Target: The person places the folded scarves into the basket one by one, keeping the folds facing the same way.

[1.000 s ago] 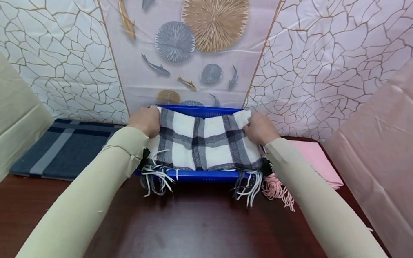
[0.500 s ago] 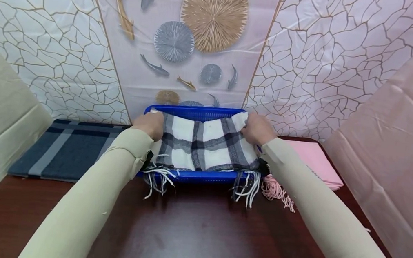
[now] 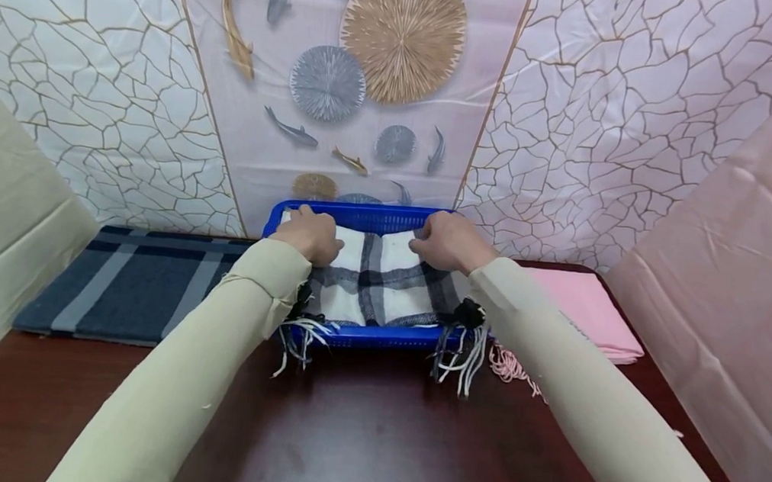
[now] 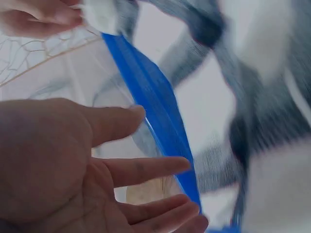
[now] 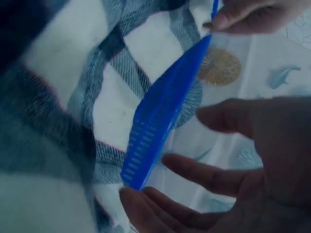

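Observation:
A black, grey and white checked scarf [image 3: 385, 281] lies folded in a blue plastic basket [image 3: 383, 337], its fringe hanging over the front rim. My left hand [image 3: 308, 234] is over the scarf's left part, near the back corner. Across from it, my right hand [image 3: 451, 242] is over the right part. In the left wrist view the left hand [image 4: 121, 165] has its thumb and fingers apart, nothing between them, beside the perforated basket wall [image 4: 150, 99]. The right wrist view shows the right hand [image 5: 233, 165] likewise with parted fingers, fingertips near the basket's rim.
A folded dark blue scarf [image 3: 140, 288] with grey stripes lies left of the basket. To the right is a folded pink scarf [image 3: 583, 304] with fringe, partly behind the right sleeve. The dark brown table [image 3: 355, 437] meets a patterned wall covering [image 3: 248, 160] behind the basket.
Both hands have let go of the scarf's back corners and moved inward over it. The scarf now lies lower in the basket, and more of the basket's back rim shows.

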Demonstrator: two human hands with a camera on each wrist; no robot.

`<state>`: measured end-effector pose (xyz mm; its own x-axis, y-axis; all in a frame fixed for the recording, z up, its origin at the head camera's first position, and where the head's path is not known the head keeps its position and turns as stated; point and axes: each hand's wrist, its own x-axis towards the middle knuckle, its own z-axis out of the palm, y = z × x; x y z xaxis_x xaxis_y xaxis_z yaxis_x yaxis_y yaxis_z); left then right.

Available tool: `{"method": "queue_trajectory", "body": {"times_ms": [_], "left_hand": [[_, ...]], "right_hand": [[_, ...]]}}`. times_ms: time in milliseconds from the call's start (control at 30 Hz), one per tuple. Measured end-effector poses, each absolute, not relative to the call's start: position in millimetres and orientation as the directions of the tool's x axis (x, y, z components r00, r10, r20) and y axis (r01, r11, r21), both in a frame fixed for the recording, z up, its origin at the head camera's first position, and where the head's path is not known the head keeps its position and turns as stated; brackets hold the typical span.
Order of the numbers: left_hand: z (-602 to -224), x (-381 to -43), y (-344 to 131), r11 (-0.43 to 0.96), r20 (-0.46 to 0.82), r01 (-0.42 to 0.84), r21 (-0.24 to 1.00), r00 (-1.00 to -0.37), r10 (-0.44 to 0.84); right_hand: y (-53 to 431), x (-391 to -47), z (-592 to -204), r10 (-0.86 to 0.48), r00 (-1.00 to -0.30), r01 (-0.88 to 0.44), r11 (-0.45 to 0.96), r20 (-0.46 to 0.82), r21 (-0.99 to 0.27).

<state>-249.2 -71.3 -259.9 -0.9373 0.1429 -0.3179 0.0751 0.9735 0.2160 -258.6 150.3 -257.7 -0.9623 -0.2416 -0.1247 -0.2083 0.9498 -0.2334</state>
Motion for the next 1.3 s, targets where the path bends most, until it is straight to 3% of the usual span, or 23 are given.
{"method": "queue_trajectory", "body": {"times_ms": [333,600,833,1300], "left_hand": [[-276.4,-278.8,-70.8,0.968,-0.476,0.110,0.224,-0.855,0.207],[-279.3,-278.6,-79.5,0.969,-0.543,0.078,0.234,-0.816,0.197],[-282.3,-279.3,-82.8,0.976,-0.579,0.086,0.201,-0.793,0.189],[-295.7,-278.4,-74.5,0.971,-0.568,0.169,0.168,-0.789,0.235]], "right_hand": [[139.2,-290.3,-277.3,-0.220,-0.927,-0.158,0.964,-0.304,-0.214],[140.8,-303.7,-285.1,-0.178,-0.879,-0.082,0.970,-0.442,-0.227],[139.4,-309.8,-295.9,-0.179,-0.838,-0.130,0.983,-0.516,-0.130],[131.0,-310.4,-310.2,-0.199,-0.811,-0.179,0.980,-0.551,-0.091]]}}
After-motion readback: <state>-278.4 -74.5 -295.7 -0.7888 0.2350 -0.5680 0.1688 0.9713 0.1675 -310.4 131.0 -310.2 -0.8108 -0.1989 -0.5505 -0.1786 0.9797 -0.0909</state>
